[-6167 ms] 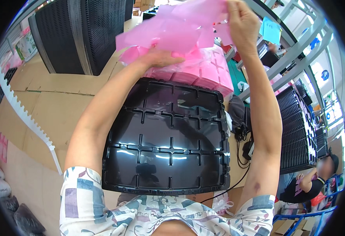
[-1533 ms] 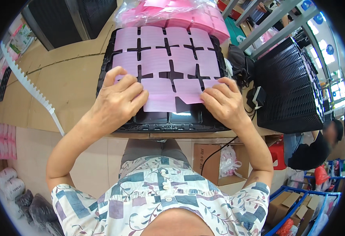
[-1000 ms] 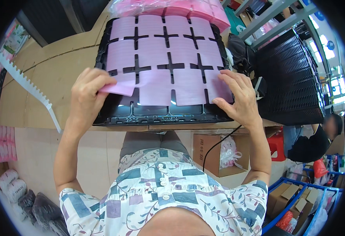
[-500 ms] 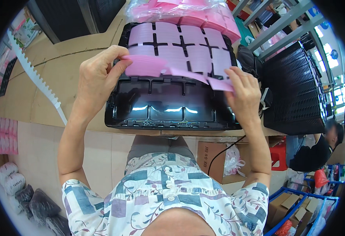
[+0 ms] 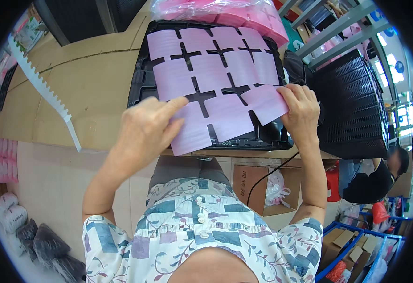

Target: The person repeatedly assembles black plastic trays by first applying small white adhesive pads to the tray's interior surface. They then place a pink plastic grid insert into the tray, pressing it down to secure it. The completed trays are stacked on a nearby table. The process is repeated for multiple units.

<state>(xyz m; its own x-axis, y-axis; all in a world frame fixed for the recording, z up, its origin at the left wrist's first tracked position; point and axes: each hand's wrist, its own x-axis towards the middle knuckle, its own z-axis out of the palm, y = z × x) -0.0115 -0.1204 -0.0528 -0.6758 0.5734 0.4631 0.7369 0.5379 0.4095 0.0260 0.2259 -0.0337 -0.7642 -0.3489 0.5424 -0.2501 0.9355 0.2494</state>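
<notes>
A thin pink sheet with cross-shaped cut-outs [image 5: 190,75] lies over a black plastic tray [image 5: 140,85] of shallow compartments. Its near left part hangs slantwise past the tray's front edge, and the near right corner is lifted. My right hand [image 5: 300,109] pinches that right corner between thumb and fingers. At the sheet's left edge is my left hand [image 5: 146,126], its index finger and thumb apart and resting against the pink material. Most of the tray's compartments are hidden under the sheet.
More pink sheets in clear plastic [image 5: 234,13] lie behind the tray. A tall stack of black trays [image 5: 352,104] stands at right. On the cardboard-covered table [image 5: 88,89], a white toothed strip [image 5: 44,87] lies at left. A black cable [image 5: 267,177] hangs below the front edge. One person [image 5: 373,181] sits at far right.
The pink sheet has come down from a raised fold and spread over the tray toward me. My left hand has moved nearer and loosened its pinch; my right hand keeps its corner.
</notes>
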